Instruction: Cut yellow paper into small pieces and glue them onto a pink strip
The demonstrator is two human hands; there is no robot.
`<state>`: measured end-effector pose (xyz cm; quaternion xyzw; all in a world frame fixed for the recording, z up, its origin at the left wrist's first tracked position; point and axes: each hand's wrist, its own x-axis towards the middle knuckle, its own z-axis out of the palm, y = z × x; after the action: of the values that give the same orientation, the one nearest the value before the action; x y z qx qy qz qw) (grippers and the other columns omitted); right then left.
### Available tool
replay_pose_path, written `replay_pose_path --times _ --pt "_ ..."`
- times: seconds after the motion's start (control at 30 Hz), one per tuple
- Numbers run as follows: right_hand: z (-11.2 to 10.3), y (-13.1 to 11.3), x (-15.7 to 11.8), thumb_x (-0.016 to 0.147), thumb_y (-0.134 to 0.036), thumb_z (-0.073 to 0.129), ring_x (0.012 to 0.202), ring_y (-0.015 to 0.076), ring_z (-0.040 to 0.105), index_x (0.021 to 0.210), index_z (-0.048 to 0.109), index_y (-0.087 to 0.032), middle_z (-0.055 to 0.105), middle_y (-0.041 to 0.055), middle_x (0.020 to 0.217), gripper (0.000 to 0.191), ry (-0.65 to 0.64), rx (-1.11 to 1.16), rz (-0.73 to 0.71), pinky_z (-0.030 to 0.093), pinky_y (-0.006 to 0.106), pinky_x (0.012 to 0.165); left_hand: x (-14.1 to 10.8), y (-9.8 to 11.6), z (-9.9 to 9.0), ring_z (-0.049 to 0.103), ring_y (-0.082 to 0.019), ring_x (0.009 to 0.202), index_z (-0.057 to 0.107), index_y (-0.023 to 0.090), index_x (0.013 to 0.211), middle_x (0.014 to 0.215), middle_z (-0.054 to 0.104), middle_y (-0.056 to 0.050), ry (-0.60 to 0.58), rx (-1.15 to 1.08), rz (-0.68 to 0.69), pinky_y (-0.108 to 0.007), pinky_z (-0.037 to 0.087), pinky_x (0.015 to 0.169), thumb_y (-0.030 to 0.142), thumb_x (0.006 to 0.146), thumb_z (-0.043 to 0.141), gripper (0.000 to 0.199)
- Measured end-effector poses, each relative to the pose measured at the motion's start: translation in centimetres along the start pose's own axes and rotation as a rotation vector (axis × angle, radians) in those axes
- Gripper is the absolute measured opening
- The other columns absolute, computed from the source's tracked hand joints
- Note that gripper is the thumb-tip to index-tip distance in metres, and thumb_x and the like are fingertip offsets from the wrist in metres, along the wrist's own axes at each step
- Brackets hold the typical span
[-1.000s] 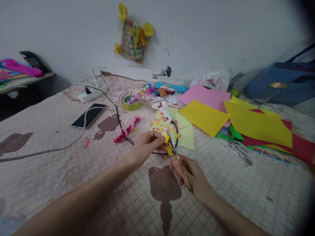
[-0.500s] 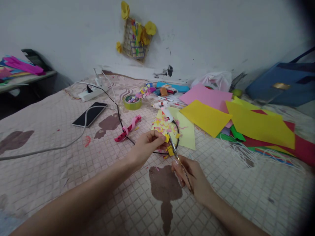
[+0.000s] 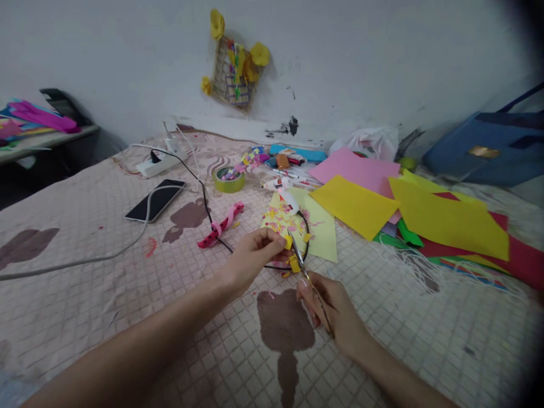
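My left hand (image 3: 260, 250) pinches a small yellow paper piece (image 3: 288, 242) between thumb and fingers. In my right hand (image 3: 328, 306) is a pair of scissors (image 3: 306, 274), its blades reaching up to the right edge of that piece. Just below the blades, more yellow scraps (image 3: 294, 264) lie on the tablecloth. Beyond both hands a pale yellow sheet (image 3: 319, 235) carries pink and yellow paper bits (image 3: 278, 218). A white glue gun (image 3: 289, 201) rests on this sheet, and its black cord curves round behind the scissors.
Left of the hands lie a pink spotted strip (image 3: 221, 225), a phone (image 3: 156, 200) and a tape roll (image 3: 229, 180). A power strip (image 3: 158, 165) with cables sits farther back. Coloured sheets (image 3: 357, 205) and white string (image 3: 410, 266) spread on the right, near a blue bag (image 3: 484, 147).
The view has tilted up slightly, so the scene sits a little lower. Both hands keep nearly the same pose, with the scissor blades still at the yellow piece.
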<state>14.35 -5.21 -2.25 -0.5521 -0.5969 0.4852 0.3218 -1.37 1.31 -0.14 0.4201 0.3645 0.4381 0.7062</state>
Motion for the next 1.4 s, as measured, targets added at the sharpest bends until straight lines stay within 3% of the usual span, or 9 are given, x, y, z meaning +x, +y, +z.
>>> replay_pose_path --times 0.43,0.63,0.87,1.0,1.23,1.4 --pt "-0.1 0.1 0.2 0.083 -0.055 0.042 0.041 0.0082 0.037 0.064 0.047 -0.018 0.038 -0.0058 0.047 0.043 0.025 0.113 0.012 0.029 0.021 0.04 0.1 0.2 -0.3 0.059 -0.01 0.065 0.052 0.013 0.073 0.071 0.063 -0.002 0.007 0.059 0.004 -0.024 0.048 0.067 0.026 0.074 0.063 0.017" --pt "-1.6 -0.8 0.9 0.08 -0.052 0.05 0.043 0.0087 0.039 0.065 0.051 -0.018 0.04 -0.0051 0.048 0.038 0.133 0.152 -0.029 0.033 0.021 0.041 -0.3 0.0 -0.2 0.052 -0.008 0.058 0.054 0.013 0.077 0.065 0.057 0.0 -0.181 0.357 0.051 -0.022 0.043 0.057 0.026 0.077 0.058 0.013" --pt "-1.9 -0.7 1.3 0.079 -0.037 0.055 0.043 0.0078 0.041 0.075 0.056 -0.016 0.043 -0.0063 0.051 0.021 0.066 0.188 -0.039 0.032 0.021 0.042 -0.7 -0.6 -0.3 0.055 -0.012 0.071 0.06 0.014 0.087 0.08 0.061 -0.005 -0.273 0.636 0.169 -0.023 0.042 0.063 0.023 0.081 0.051 0.014" --pt "-1.8 -0.2 1.4 0.077 -0.035 0.053 0.041 0.0079 0.039 0.067 0.051 -0.017 0.043 -0.0068 0.048 0.02 0.039 0.143 -0.035 0.03 0.021 0.04 -0.7 -0.7 -0.2 0.055 -0.013 0.072 0.06 0.013 0.088 0.083 0.062 -0.006 -0.278 0.617 0.156 -0.023 0.041 0.062 0.022 0.08 0.053 0.013" --pt "-1.7 -0.4 1.3 0.083 -0.042 0.05 0.043 0.0087 0.041 0.068 0.05 -0.017 0.042 -0.0057 0.048 0.029 0.075 0.131 -0.044 0.032 0.021 0.043 -0.5 -0.5 -0.2 0.05 -0.008 0.054 0.056 0.013 0.075 0.062 0.056 0.0 -0.279 0.468 -0.031 -0.02 0.038 0.051 0.028 0.073 0.063 0.016" --pt "-1.1 -0.5 0.7 0.086 -0.055 0.037 0.042 0.0091 0.039 0.072 0.051 -0.017 0.038 -0.0061 0.048 0.043 0.048 0.183 0.008 0.032 0.022 0.043 -0.2 0.0 -0.1 0.054 -0.008 0.055 0.055 0.012 0.074 0.066 0.06 -0.001 -0.121 0.21 -0.111 -0.022 0.043 0.056 0.03 0.073 0.065 0.02"
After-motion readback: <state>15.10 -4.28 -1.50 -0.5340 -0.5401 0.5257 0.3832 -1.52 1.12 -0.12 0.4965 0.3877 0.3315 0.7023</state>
